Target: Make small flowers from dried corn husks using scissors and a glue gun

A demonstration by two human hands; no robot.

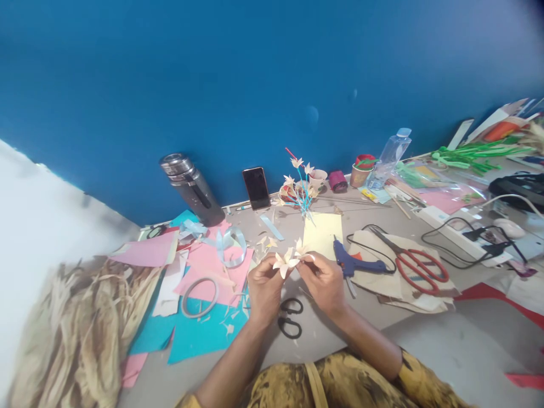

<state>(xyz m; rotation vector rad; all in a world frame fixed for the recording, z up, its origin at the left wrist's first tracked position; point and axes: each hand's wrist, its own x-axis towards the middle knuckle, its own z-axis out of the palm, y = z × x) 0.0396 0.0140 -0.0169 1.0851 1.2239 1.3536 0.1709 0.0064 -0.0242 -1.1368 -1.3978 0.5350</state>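
Observation:
Just above the table's middle, my left hand is closed with its fingertips on a cream, pointed-petal flower. Close beside it my right hand pinches a second cream flower, partly hidden by the fingers. The two blossoms nearly touch. Black-handled scissors lie below my hands, their blades hard to see. To the right of my right hand rests a blue glue gun. Beyond my hands stands a bunch of similar flowers on blue stems, with yellow paper in front of it.
Dried husks are heaped at left, near blue paper, pink paper and a tape roll. A flask, a phone and a plastic bottle stand along the wall. Red-handled scissors and a power strip lie right.

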